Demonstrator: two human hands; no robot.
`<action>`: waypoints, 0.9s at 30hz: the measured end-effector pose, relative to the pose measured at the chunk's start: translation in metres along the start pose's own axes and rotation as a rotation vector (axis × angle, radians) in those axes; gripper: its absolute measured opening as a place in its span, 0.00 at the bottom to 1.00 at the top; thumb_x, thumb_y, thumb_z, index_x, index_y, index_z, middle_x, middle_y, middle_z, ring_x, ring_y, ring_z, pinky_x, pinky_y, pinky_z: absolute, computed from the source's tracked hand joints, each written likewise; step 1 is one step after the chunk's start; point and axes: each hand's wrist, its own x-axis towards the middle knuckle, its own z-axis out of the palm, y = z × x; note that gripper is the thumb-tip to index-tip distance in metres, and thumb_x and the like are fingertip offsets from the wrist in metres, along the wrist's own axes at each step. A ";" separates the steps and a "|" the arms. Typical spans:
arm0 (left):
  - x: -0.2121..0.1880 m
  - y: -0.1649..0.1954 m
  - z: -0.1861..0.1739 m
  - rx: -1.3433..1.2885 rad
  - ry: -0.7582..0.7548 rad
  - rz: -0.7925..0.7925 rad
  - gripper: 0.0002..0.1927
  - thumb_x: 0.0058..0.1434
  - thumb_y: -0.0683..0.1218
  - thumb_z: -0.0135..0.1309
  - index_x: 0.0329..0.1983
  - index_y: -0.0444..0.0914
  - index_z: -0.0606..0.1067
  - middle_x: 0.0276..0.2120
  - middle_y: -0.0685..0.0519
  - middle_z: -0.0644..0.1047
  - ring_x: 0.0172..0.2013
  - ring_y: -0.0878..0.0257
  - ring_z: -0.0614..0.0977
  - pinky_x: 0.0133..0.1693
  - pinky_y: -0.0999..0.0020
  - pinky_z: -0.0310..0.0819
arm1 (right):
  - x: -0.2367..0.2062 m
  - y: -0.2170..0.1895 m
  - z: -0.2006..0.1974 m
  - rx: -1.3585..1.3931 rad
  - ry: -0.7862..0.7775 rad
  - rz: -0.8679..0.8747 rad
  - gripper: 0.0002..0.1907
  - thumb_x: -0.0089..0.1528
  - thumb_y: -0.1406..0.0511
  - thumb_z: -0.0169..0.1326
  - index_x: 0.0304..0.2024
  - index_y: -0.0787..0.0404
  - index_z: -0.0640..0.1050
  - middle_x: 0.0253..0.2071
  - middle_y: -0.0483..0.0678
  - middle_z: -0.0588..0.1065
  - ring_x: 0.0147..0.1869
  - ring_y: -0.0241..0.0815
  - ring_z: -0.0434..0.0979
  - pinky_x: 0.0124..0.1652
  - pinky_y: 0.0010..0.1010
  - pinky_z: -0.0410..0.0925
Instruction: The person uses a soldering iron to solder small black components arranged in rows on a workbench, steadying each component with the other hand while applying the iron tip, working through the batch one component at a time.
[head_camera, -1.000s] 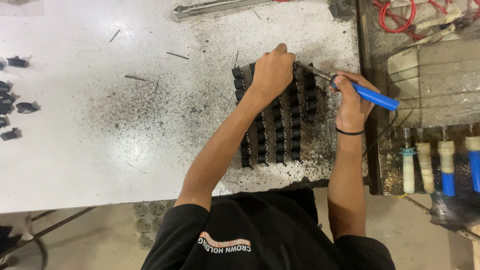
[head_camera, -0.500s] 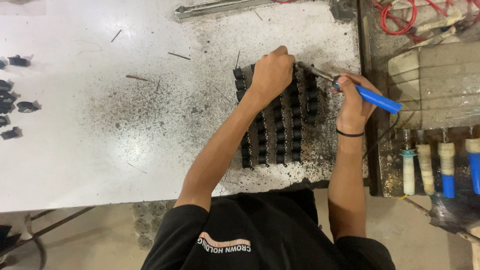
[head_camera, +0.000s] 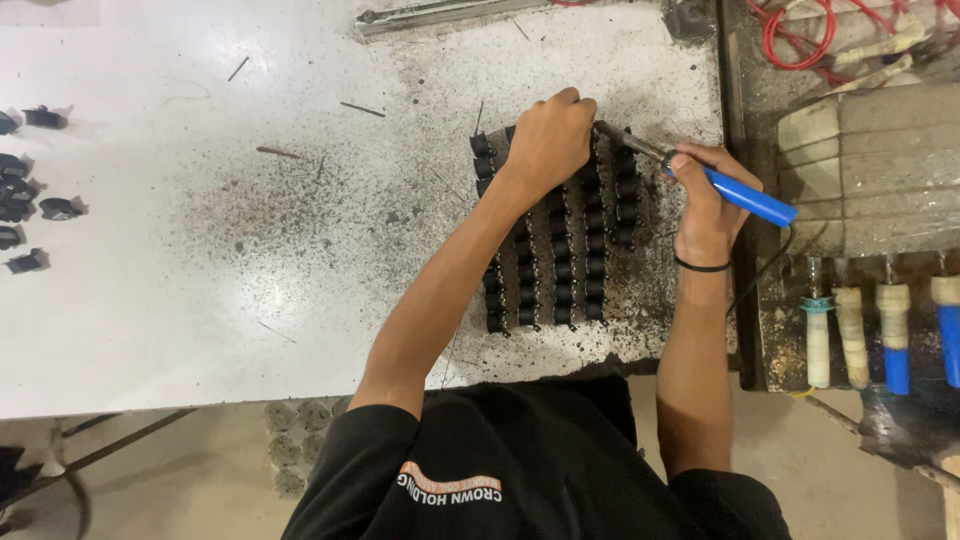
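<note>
On the one white table (head_camera: 200, 280), at its three o'clock side, lie four rows of small black parts (head_camera: 560, 255), my left hand (head_camera: 545, 140) pressed closed on their top end, my right hand (head_camera: 705, 195) clamped around one blue-handled soldering iron (head_camera: 745, 197), tip at ten o'clock.

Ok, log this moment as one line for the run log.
left hand: pressing on rows of small black parts | right hand: gripping blue-handled soldering iron, tip toward the parts | surface: stained white table
</note>
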 end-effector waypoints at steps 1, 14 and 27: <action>0.001 0.001 -0.002 0.001 -0.001 0.008 0.02 0.55 0.40 0.56 0.30 0.35 0.76 0.32 0.43 0.76 0.29 0.41 0.82 0.31 0.47 0.78 | 0.001 -0.001 -0.002 0.091 0.022 -0.004 0.10 0.63 0.71 0.64 0.45 0.73 0.82 0.42 0.54 0.79 0.43 0.42 0.79 0.46 0.31 0.73; -0.044 0.019 -0.014 -0.108 0.147 -0.009 0.07 0.57 0.39 0.56 0.39 0.39 0.81 0.39 0.45 0.79 0.30 0.43 0.83 0.31 0.53 0.81 | -0.031 0.000 -0.012 0.003 0.015 -0.077 0.10 0.64 0.71 0.63 0.45 0.72 0.82 0.41 0.52 0.79 0.41 0.37 0.75 0.43 0.27 0.69; -0.027 0.011 -0.006 -0.124 -0.007 -0.025 0.05 0.58 0.40 0.56 0.31 0.36 0.82 0.34 0.43 0.78 0.33 0.42 0.83 0.37 0.49 0.80 | -0.022 -0.016 -0.016 -0.011 -0.071 0.038 0.10 0.62 0.72 0.60 0.46 0.72 0.82 0.42 0.51 0.78 0.45 0.37 0.76 0.48 0.25 0.70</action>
